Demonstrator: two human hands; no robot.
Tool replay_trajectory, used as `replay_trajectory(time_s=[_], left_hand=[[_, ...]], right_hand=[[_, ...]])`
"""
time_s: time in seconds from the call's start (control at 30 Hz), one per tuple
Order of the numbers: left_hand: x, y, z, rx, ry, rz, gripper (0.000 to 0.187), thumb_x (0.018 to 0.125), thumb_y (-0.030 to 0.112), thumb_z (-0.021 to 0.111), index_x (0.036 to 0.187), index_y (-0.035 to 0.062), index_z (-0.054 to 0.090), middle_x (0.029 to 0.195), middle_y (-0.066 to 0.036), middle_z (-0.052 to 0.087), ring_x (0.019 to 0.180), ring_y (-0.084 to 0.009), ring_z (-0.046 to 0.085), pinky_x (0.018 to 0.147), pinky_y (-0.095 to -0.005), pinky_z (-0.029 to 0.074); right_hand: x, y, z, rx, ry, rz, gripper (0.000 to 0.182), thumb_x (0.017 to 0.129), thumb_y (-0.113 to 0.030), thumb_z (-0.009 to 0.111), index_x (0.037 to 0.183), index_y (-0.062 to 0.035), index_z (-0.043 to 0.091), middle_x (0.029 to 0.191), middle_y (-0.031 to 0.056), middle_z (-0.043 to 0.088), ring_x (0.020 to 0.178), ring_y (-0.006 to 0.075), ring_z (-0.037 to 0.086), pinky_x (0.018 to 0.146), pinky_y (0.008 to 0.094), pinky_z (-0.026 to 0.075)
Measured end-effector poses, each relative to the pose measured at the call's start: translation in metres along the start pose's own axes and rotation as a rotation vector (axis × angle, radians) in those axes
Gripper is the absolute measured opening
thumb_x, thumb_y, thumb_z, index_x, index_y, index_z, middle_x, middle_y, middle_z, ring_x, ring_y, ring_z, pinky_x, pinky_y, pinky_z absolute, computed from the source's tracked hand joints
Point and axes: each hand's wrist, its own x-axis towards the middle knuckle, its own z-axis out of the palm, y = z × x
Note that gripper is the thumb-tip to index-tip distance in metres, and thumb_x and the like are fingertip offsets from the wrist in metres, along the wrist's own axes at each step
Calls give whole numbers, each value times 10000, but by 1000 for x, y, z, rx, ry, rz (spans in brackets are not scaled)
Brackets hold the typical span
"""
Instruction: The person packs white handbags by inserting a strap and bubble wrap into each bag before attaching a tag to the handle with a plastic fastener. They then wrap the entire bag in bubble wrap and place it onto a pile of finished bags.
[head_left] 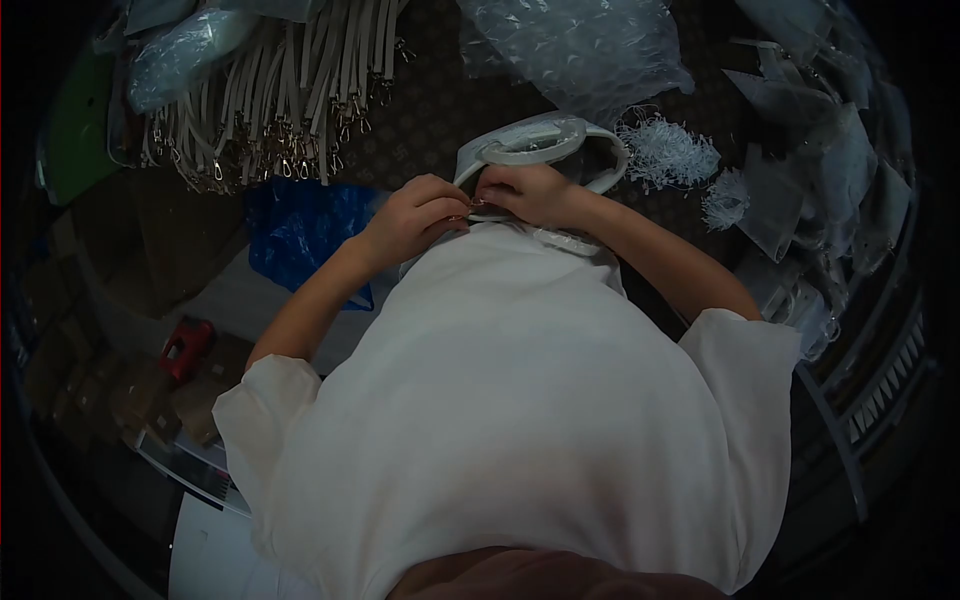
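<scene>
Close against my body, at the near edge of the dark patterned table, both hands meet at a white bag [536,141] with a looped handle. My left hand [420,212] is closed, its fingertips pinching a small metal clasp [476,204]. From the other side my right hand [527,194] is closed too, its thumb and fingertips at the same clasp. The fingers partly hide the clasp. The bag lies just beyond the hands, its white strap [612,165] curving out to the right.
Many beige straps with metal hooks [300,100] lie at the upper left. Bubble wrap [590,50] is at the top, white tagged strings [668,150] right of the bag, plastic-wrapped packets [835,160] far right. A blue bag [300,232] hangs below the table's left edge.
</scene>
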Motion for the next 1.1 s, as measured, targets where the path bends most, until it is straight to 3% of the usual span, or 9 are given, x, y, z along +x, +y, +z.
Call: replay_trajectory(time_s=[0.2, 0.3, 0.4, 0.47, 0.5, 0.57, 0.7, 0.77, 1.1], left_hand=[[3, -2, 2, -1, -21, 10, 216, 680, 79, 708, 851, 36, 583, 893, -79, 569, 798, -226, 536, 682, -311, 441], [5, -3, 0, 26, -26, 33, 222, 677, 84, 712, 856, 39, 587, 885, -80, 569, 797, -231, 530, 684, -316, 437], [4, -1, 0, 56, -11, 13, 236, 669, 83, 716, 864, 39, 590, 885, -77, 576, 799, -235, 526, 688, -317, 435], [5, 1, -2, 79, -27, 26, 242, 666, 94, 710, 872, 42, 594, 895, -69, 584, 813, -234, 522, 702, -319, 430], [3, 0, -2, 76, -29, 21, 242, 666, 94, 710, 872, 42, 594, 895, -69, 584, 813, -234, 522, 702, -319, 430], [4, -2, -2, 171, -65, 63, 187, 700, 148, 680, 852, 71, 602, 916, -39, 591, 854, -217, 522, 774, -318, 424], [13, -1, -6, 182, -128, 121, 160, 723, 159, 651, 848, 74, 599, 917, -34, 590, 852, -208, 518, 782, -314, 416], [14, 1, -9, 146, -237, 92, 147, 738, 152, 628, 851, 70, 584, 905, -44, 583, 846, -208, 512, 786, -311, 408], [19, 6, -13, 111, -342, 66, 174, 730, 105, 641, 884, 63, 571, 901, -64, 573, 825, -235, 490, 760, -325, 399]], right_hand=[[19, 7, -5, -121, -278, -18, 296, 904, -234, 437, 1082, -37, 568, 1019, 129, 604, 966, 249, 563, 854, 318, 413], [24, -3, -14, -170, -397, 130, 331, 909, -260, 411, 1100, -37, 565, 1068, 144, 583, 1017, 256, 536, 905, 330, 377], [15, -6, -14, -234, -321, -38, 285, 898, -245, 452, 1054, -41, 575, 993, 129, 606, 942, 258, 572, 848, 332, 422], [5, -14, -6, -456, -53, -39, 218, 841, -211, 524, 925, -32, 614, 878, 136, 619, 833, 282, 591, 755, 348, 454], [3, -14, -3, -451, -56, -38, 218, 841, -211, 524, 925, -32, 614, 878, 136, 619, 833, 282, 591, 755, 348, 454], [-2, -13, 0, -581, 208, -155, 171, 749, -166, 577, 854, -34, 605, 785, 129, 612, 721, 321, 592, 641, 391, 481], [4, -8, -1, -604, 174, -94, 160, 728, -148, 585, 853, -50, 606, 805, 136, 614, 747, 316, 596, 653, 389, 484], [2, -6, -2, -538, 284, -228, 162, 718, -152, 632, 828, -33, 628, 785, 130, 619, 756, 291, 594, 689, 376, 465], [0, -1, -5, -550, 354, -309, 168, 707, -155, 651, 846, -63, 632, 833, 109, 630, 796, 289, 596, 724, 379, 463]])
